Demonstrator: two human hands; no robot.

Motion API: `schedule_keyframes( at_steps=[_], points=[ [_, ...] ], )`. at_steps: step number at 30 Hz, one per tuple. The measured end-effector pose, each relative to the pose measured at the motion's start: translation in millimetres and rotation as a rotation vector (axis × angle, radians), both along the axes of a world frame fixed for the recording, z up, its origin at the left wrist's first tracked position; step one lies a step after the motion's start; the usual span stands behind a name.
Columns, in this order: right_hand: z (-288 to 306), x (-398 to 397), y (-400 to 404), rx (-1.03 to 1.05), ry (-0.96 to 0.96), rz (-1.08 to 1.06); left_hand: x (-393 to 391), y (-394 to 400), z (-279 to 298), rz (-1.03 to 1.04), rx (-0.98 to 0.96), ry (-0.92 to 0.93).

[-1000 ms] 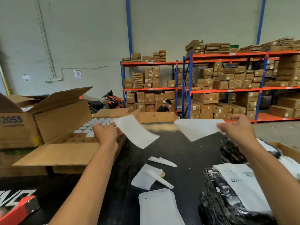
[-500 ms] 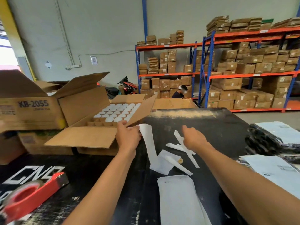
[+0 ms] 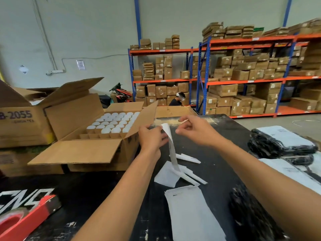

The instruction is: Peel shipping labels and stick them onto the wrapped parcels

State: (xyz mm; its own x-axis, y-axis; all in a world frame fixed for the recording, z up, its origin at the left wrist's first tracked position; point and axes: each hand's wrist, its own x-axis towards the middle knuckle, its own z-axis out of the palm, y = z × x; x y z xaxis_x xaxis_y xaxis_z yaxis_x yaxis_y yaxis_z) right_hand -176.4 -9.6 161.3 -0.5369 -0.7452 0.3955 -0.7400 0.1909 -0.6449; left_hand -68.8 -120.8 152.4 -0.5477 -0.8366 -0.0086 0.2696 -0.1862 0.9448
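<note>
My left hand (image 3: 152,138) pinches the upper end of a white paper strip (image 3: 172,150), which hangs down over the black table (image 3: 107,192). My right hand (image 3: 194,131) hovers just right of the strip's top with loosely curled fingers and holds nothing. A stack of white shipping labels (image 3: 191,211) lies near me on the table. Black wrapped parcels (image 3: 278,146) sit at the right, one with a white label (image 3: 284,134) on top. Another black parcel (image 3: 251,220) lies under my right forearm.
Peeled white paper scraps (image 3: 185,173) lie in the table's middle. An open cardboard box (image 3: 78,150) of white-lidded items (image 3: 114,122) stands at the left. A red tape dispenser (image 3: 22,223) is at the near left. Shelves of cartons (image 3: 243,75) and a seated person (image 3: 177,100) are behind.
One second ago each hand held a white sheet, apart. My right hand then dropped its piece among the scraps and has risen beside the strip that my left hand still holds.
</note>
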Motion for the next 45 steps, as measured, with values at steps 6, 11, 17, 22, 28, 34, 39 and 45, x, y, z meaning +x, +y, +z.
schedule_keyframes(
  at_steps=[6,11,17,22,28,34,39,45],
  points=[
    [13.8,9.4,52.1,0.052,0.140,-0.164,-43.3,41.3,22.3,-0.173,0.099,0.126],
    [16.4,-4.6,92.0,0.063,0.314,-0.456,-76.4,89.0,26.6,-0.310,0.177,0.201],
    [32.4,-38.4,161.5,0.043,0.268,-0.668,-115.6,135.7,40.4,-0.380,0.081,0.142],
    [50.5,-85.0,216.4,-0.217,0.051,-0.669,-153.3,152.8,36.7,-0.456,-0.299,0.009],
    [51.2,-170.3,271.4,-0.333,-0.149,-0.554,-216.1,189.8,44.6,-0.635,-0.396,-0.010],
    [27.9,-252.4,306.6,-0.353,-0.310,-0.451,-282.5,229.4,31.9,-0.595,-0.452,-0.047],
    [-2.6,-293.9,307.4,-0.329,-0.455,-0.325,-310.3,236.6,17.5,-0.549,-0.485,-0.126],
    [-31.3,-325.9,302.6,-0.309,-0.535,-0.255,-322.9,239.0,4.0,-0.542,-0.490,-0.223]
  ],
)
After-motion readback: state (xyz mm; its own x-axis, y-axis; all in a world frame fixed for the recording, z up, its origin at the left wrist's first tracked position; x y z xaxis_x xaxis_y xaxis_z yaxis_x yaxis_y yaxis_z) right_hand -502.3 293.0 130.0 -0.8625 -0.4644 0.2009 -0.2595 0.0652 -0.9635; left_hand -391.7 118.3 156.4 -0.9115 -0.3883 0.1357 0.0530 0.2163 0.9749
